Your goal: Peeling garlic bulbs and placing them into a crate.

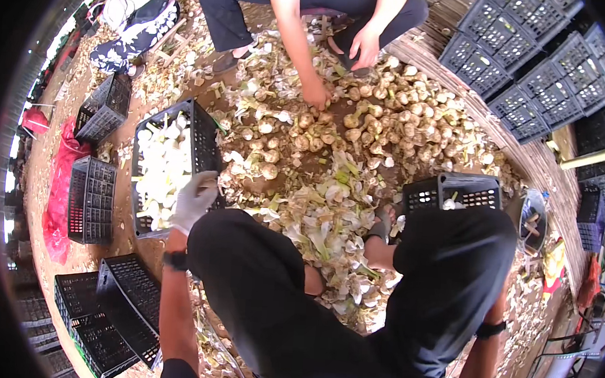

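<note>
My left hand (193,201), in a pale work glove, is at the near right side of a black plastic crate (208,140). Its fingers are curled, and whether they hold anything or touch the rim is unclear. White trimmed garlic bulbs (162,165) fill that crate. My right hand is out of sight behind my right knee; only the forearm (481,350) shows. Beyond that knee stands another black crate (422,192) with a few white bulbs inside. Garlic skins and leaves (326,219) lie heaped between my feet.
A co-worker's hand (316,93) reaches into the pile of soil-stained garlic bulbs (416,120) ahead. More black crates (118,313) stand at left, near red plastic sheeting (58,200). Stacked crates (540,73) rise at far right. A tub (533,221) sits at right.
</note>
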The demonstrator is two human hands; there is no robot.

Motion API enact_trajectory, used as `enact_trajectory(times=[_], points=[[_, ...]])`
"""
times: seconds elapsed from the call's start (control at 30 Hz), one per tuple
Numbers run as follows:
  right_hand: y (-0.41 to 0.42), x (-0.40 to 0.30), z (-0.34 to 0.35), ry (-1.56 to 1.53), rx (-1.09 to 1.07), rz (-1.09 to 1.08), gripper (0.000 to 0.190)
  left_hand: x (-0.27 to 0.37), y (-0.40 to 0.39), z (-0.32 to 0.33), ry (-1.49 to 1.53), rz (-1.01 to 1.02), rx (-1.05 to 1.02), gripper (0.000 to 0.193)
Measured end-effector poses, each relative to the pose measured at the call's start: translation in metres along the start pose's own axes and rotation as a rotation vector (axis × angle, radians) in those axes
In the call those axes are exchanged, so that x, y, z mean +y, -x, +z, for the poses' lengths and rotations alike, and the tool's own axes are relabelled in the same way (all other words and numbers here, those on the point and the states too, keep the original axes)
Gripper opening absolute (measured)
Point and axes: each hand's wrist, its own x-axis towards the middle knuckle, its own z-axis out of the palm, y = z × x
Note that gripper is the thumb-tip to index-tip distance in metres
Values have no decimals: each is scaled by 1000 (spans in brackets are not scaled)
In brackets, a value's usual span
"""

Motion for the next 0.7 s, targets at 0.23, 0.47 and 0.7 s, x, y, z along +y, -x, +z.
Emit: enact_trajectory(times=[0.23, 0.47, 0.7], points=[[68, -79, 132, 37, -593, 328, 33, -125, -72, 75, -491, -25, -48, 45], [49, -174, 231, -106, -633, 299, 30, -173, -121, 144, -494, -42, -58, 45], [12, -187, 223, -209, -446, 266, 28, -167, -125, 145, 500, -566, 163, 31]])
